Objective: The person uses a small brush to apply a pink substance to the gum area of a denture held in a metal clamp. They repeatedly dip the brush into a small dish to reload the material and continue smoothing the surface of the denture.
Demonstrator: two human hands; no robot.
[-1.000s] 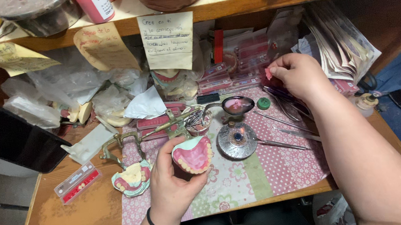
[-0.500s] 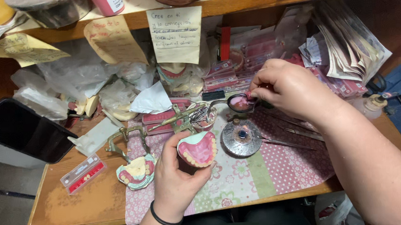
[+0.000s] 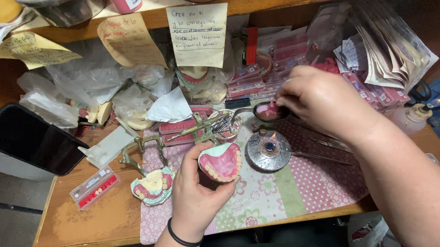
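The left hand (image 3: pixel 196 191) is curled up from below around a pink wax denture set-up with a row of pale teeth, seated on a whitish plaster cast (image 3: pixel 221 161). The thumb lies along the near-left side, the other fingers wrap underneath, and the teeth face upward — a closed, cupping hold rather than a pinch. A black band circles that wrist. The denture is held just above the flowered and pink-dotted cloth mat (image 3: pixel 285 196) on the wooden workbench (image 3: pixel 83 223).

The right hand (image 3: pixel 323 102) is bunched over a small dark ladle-like spoon holding pink wax (image 3: pixel 269 111), fingertips drawn narrowly together at the bowl's right edge. They touch the pink material, but whether they pinch a piece of it cannot be told. Just in front of the spoon, between the two hands, stands a round metal burner with a small flame (image 3: pixel 269 148).

Left of the held denture, a second pink-and-cream cast sits in a brass articulator frame (image 3: pixel 149 178), and a clear flat box of small teeth with a red strip (image 3: pixel 94 186) lies nearer the bench's left end. A dark tablet (image 3: pixel 25 138) overhangs the left edge.
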